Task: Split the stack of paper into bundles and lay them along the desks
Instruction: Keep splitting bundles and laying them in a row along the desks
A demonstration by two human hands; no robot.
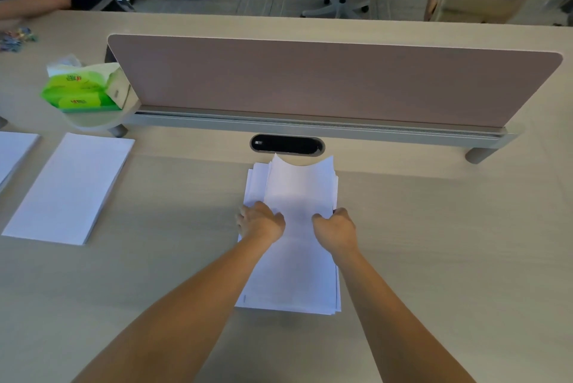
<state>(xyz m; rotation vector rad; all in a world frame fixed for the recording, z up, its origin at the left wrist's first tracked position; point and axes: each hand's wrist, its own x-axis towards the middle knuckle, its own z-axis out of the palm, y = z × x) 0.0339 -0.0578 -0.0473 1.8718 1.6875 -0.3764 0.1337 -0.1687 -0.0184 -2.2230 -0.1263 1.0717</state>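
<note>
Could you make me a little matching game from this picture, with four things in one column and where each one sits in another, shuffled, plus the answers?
Things:
1. messy stack of white paper
2. neat white paper bundle
3. green tissue packs
4. black oval cable slot

Places:
A. on the small raised shelf at the left end of the pinkish-brown divider panel
B. lying flat, untouched, on the left of the pale wooden desk
C. under the left hand and right hand
D. set into the desk, just beyond the messy stack

Pairs: 1-C, 2-B, 3-A, 4-D
</note>
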